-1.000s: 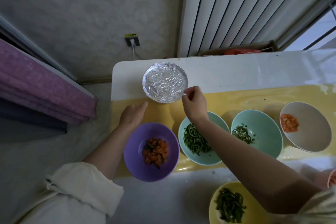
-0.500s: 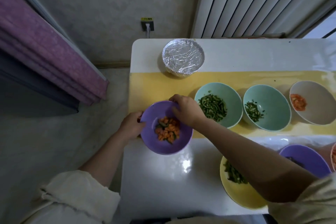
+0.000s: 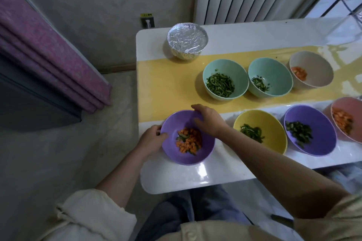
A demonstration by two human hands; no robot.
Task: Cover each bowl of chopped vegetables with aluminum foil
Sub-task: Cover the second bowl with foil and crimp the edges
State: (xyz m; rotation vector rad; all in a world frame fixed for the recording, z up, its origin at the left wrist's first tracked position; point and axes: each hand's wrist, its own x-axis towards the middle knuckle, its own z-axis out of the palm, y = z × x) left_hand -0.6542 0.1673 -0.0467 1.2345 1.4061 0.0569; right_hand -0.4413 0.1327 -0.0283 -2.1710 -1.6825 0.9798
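A white worktop [image 3: 176, 179] with a yellow band [image 3: 166, 84] along its length is seen from above. Eight bowls are set on it. At the far left corner stands a foil-covered bowl [image 3: 187, 41], its foil drawn tight over the rim. On the yellow band a row is formed by two green bowls [image 3: 225, 66] [image 3: 274, 72] of chopped greens and a beige bowl [image 3: 317, 70] with orange pieces. Along the near edge, a yellow bowl [image 3: 258, 121], a second purple bowl [image 3: 317, 135] and a pink bowl [image 3: 348, 109] are lined up, all uncovered.

The open purple bowl [image 3: 206, 144], holding carrot cubes [image 3: 189, 140] and a few green pieces, is placed near the left edge, close to the near left corner. It is held on both sides. Its left rim is gripped by the left hand [image 3: 151, 140], with the thumb laid over the rim. Its far right rim is gripped by the right hand [image 3: 208, 121], with the thumb outside and the fingers curled inside. The right forearm is stretched across the near edge, the left one over the floor beside the left edge.

Bare white worktop is left between this bowl and the near edge, and bare yellow band between it and the foil-covered bowl.
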